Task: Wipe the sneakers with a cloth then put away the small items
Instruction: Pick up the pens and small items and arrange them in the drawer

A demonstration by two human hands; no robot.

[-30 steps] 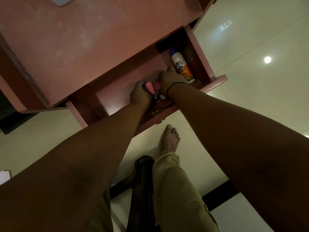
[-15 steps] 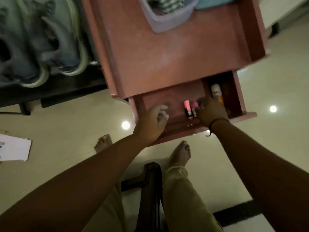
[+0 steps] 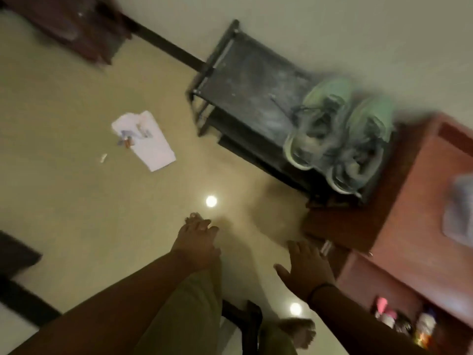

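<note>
A pair of pale green and grey sneakers (image 3: pixel 340 139) sits blurred on the right end of a dark shoe rack (image 3: pixel 243 98). A white paper (image 3: pixel 151 147) lies on the floor to the left, with a few small items (image 3: pixel 126 140) on it and a small white piece (image 3: pixel 103 158) beside it. The open drawer (image 3: pixel 368 280) at lower right holds pink items (image 3: pixel 383 306) and a white bottle (image 3: pixel 425 326). My left hand (image 3: pixel 197 249) hovers over my foot, fingers relaxed, holding nothing. My right hand (image 3: pixel 304 267) is spread flat and empty, left of the drawer.
The reddish cabinet (image 3: pixel 419 201) stands right of the rack, with a blurred grey container (image 3: pixel 460 208) on top. Dark furniture (image 3: pixel 76 29) stands at upper left, another dark piece (image 3: pixel 15 254) at the left edge. A dark wooden chair part (image 3: pixel 252 326) is between my legs.
The view has swung left, from the drawer toward the floor and rack. Both hands have left the drawer; the right one let go of the pink items, which stay inside.
</note>
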